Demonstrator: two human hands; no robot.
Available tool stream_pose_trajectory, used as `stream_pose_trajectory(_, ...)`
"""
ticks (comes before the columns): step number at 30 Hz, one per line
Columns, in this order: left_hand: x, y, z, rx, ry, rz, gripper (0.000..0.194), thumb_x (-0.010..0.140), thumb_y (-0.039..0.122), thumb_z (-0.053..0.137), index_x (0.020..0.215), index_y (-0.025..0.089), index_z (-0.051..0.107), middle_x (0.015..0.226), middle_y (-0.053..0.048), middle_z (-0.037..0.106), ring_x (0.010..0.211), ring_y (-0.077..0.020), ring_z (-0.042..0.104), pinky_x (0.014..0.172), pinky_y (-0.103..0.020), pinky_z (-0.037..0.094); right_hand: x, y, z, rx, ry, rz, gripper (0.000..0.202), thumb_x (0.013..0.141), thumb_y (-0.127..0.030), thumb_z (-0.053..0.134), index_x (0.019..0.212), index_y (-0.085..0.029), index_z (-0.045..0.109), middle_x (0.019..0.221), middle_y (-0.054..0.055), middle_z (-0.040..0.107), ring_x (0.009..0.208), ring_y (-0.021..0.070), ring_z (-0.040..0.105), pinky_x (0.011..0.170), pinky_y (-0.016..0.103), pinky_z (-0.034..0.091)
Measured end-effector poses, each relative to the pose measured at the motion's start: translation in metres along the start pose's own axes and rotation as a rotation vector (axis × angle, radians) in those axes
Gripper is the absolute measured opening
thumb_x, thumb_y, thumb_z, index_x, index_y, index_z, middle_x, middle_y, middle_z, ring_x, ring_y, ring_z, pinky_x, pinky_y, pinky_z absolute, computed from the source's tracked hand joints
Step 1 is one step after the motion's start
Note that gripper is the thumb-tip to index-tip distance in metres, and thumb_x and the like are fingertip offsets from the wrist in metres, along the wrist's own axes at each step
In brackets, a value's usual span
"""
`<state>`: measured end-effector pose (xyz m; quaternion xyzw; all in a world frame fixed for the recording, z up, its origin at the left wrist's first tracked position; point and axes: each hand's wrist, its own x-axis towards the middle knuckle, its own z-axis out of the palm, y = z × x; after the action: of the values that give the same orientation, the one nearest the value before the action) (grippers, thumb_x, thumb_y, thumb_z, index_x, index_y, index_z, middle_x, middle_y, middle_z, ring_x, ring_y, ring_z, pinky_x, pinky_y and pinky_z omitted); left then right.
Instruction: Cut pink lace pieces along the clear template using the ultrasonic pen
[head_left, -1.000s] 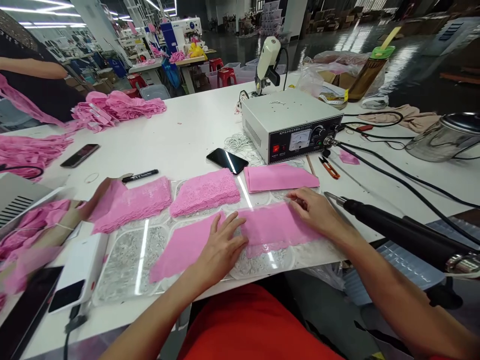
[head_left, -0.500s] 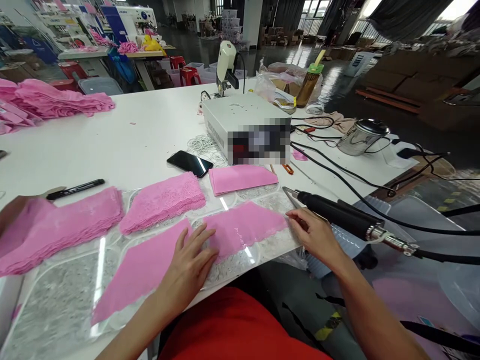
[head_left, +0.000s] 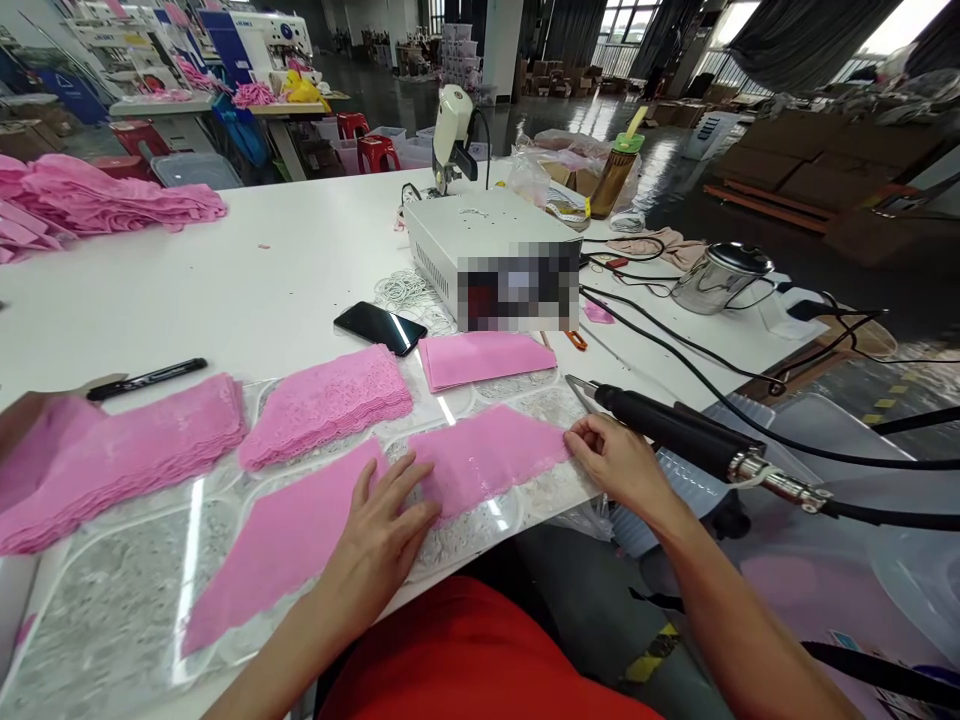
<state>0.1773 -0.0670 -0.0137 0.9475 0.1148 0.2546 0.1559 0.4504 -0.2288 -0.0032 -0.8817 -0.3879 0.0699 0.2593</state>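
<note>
My left hand (head_left: 390, 520) lies spread over two thin pink fabric pieces, its fingertips on the inner edge of the right-hand piece (head_left: 487, 460). Under its wrist side runs the left-hand piece (head_left: 289, 550), partly covered. With bent fingers and the thumb together, my right hand (head_left: 611, 460) pinches the right corner of the right-hand piece. Just above that hand rests a black-handled tool with a pointed metal tip (head_left: 675, 430), joined to a cable. Both pieces lie flat on a glossy grey-patterned mat (head_left: 112, 600).
Behind are pink fabric stacks (head_left: 330, 405), a folded pink piece (head_left: 487, 358), a phone (head_left: 380, 327) and a grey box (head_left: 487, 225). Another person's hand (head_left: 15, 425) is at the left edge by a larger stack (head_left: 150, 450) and a marker (head_left: 150, 380). Cables cross the right side.
My right hand has shifted slightly left onto the corner of the right-hand fabric piece, its fingers closing there. My left hand has stayed almost still.
</note>
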Motion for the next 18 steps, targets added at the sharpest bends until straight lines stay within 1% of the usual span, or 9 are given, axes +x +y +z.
stream_pose_trajectory(3,0.000,-0.001,-0.001,0.026,-0.010,0.008,0.023,0.096,0.015,0.046,0.092,0.023,0.067,0.129,-0.008,0.060,0.134,-0.0249,0.043,0.114,-0.054,0.023,-0.001,0.000,0.000,-0.027,0.015,-0.010,0.026,0.082,-0.044,0.051,0.073,-0.021,0.060,0.067,0.001,0.063,0.062,0.0161,0.057,0.059,0.028,0.039)
stream_pose_trajectory(6,-0.001,-0.001,-0.001,0.064,-0.039,0.033,0.023,0.095,0.013,0.046,0.094,0.022,0.067,0.130,-0.009,0.059,0.135,-0.0259,0.043,0.114,-0.056,0.024,-0.001,0.000,0.001,-0.039,0.028,-0.030,0.026,0.081,-0.042,0.052,0.069,-0.021,0.059,0.063,0.000,0.062,0.059,0.0156,0.056,0.057,0.027,0.038)
stream_pose_trajectory(10,-0.001,-0.002,-0.001,0.067,-0.021,0.022,0.023,0.094,0.013,0.046,0.092,0.023,0.067,0.129,-0.008,0.060,0.134,-0.0251,0.044,0.115,-0.055,0.022,0.000,0.000,0.002,-0.001,0.046,-0.037,0.027,0.081,-0.042,0.052,0.066,-0.021,0.060,0.059,0.000,0.060,0.054,0.0141,0.054,0.055,0.027,0.038)
stream_pose_trajectory(15,0.000,-0.001,-0.004,0.064,-0.019,0.035,0.023,0.094,0.011,0.046,0.093,0.022,0.067,0.130,-0.009,0.059,0.134,-0.0257,0.044,0.114,-0.056,0.023,-0.003,-0.001,-0.005,0.059,-0.011,0.023,0.028,0.082,-0.043,0.050,0.068,-0.020,0.060,0.060,0.000,0.059,0.055,0.0142,0.053,0.054,0.026,0.038)
stream_pose_trajectory(18,0.000,0.001,-0.005,0.045,-0.019,0.028,0.023,0.094,0.012,0.047,0.092,0.022,0.067,0.129,-0.009,0.060,0.133,-0.0261,0.045,0.114,-0.057,0.022,-0.005,-0.002,-0.008,0.050,-0.038,0.029,0.026,0.082,-0.041,0.050,0.068,-0.021,0.060,0.060,0.000,0.060,0.056,0.0143,0.053,0.054,0.026,0.038)
